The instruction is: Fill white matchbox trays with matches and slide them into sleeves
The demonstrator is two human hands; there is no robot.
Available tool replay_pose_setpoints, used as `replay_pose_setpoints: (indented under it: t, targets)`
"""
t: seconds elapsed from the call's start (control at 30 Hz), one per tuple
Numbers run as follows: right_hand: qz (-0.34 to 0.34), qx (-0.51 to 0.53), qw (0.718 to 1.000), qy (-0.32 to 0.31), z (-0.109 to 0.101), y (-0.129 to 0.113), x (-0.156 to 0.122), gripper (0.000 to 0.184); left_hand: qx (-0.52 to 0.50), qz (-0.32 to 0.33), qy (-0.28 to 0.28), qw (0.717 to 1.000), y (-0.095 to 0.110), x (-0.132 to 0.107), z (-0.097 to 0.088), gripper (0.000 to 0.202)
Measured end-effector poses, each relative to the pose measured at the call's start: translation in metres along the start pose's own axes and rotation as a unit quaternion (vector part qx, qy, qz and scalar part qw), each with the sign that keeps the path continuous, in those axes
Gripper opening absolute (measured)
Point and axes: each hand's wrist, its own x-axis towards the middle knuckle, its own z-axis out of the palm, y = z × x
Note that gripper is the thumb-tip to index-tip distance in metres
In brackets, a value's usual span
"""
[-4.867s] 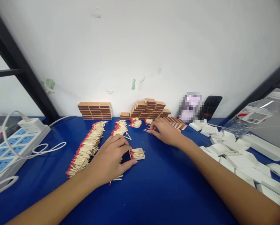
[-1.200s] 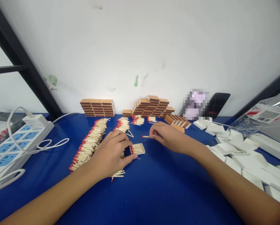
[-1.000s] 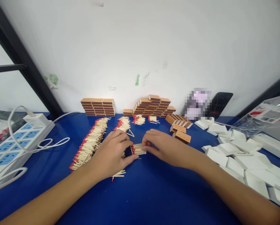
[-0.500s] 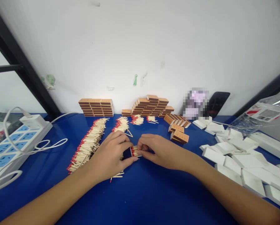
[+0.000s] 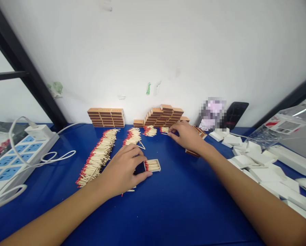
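My left hand (image 5: 126,167) rests on the blue table, its thumb and fingers closed around the left end of a small white matchbox tray (image 5: 159,165). Red-headed matches (image 5: 151,165) lie inside the tray, heads to the left. Farther back, my right hand (image 5: 185,136) reaches to a small pile of matches (image 5: 164,129). Its thumb and index finger are pinched at the pile's right side; what is between them is hidden. Other match piles are near: a small one (image 5: 150,131), a medium one (image 5: 133,136) and a long row (image 5: 99,155) left of my left hand.
Stacked brown matchboxes (image 5: 106,118) and a stepped stack (image 5: 163,116) stand against the wall. More matchbox sleeves (image 5: 192,153) lie partly under my right forearm. White trays (image 5: 265,164) are heaped at right, near a phone (image 5: 236,114) and plastic bottle (image 5: 281,123). A power strip (image 5: 22,153) lies left.
My right hand has left the tray and moved back and right to the small match pile. The matches in the tray are now uncovered. My left hand stays at the tray.
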Motion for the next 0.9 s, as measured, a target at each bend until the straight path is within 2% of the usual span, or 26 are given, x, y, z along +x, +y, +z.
replay_pose_setpoints:
  t: [0.2, 0.37, 0.57, 0.77, 0.9]
  targets:
    - [0.025, -0.033, 0.998, -0.042, 0.008, -0.002, 0.006, 0.017, 0.006, 0.0, -0.008, 1.0, -0.001, 0.001, -0.001, 0.029]
    - [0.003, -0.047, 0.997, -0.056, 0.007, -0.001, 0.002, 0.019, 0.008, 0.004, -0.004, 1.0, -0.001, 0.001, -0.001, 0.027]
    - [-0.013, -0.015, 0.999, -0.045, 0.003, -0.006, 0.002, 0.019, 0.002, 0.001, -0.002, 1.0, -0.001, 0.001, 0.0, 0.028]
    - [-0.006, -0.038, 0.999, -0.034, 0.008, -0.014, 0.002, 0.016, 0.007, 0.005, -0.009, 1.0, 0.0, 0.002, -0.001, 0.028]
    - [0.005, -0.029, 0.998, -0.061, 0.008, -0.013, 0.003, 0.019, 0.007, 0.005, -0.011, 1.0, -0.001, 0.002, -0.003, 0.027]
